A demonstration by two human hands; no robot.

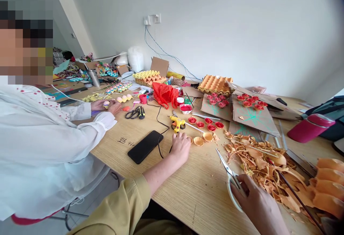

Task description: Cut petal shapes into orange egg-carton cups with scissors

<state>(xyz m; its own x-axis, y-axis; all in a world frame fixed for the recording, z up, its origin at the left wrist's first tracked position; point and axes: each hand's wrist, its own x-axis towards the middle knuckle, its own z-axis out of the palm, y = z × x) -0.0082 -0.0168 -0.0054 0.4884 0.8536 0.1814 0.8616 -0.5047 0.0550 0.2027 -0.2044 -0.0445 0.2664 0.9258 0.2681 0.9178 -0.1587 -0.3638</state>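
Note:
My left hand (180,148) rests low over the table just below a yellow glue gun (177,123), fingers bent downward and together. Their tips are hidden, so what they hold, if anything, does not show. Right beside these fingers sits a row of small orange cups (198,141) cut from egg-carton material. In my right hand (254,193) is a pair of scissors (228,172) with pale handles, its blades pointing away from me. Beyond the cups lie several red paper roses (211,127). Orange carton scraps (258,156) are heaped near my right hand.
A black phone (145,147) lies left of my left forearm, with a black cord by it. Roses stand on cardboard sheets (252,116); a pink flask (310,128) lies at right. At left, a co-worker's hands (114,106) hold a carton piece. Red paint (186,108) sits mid-table.

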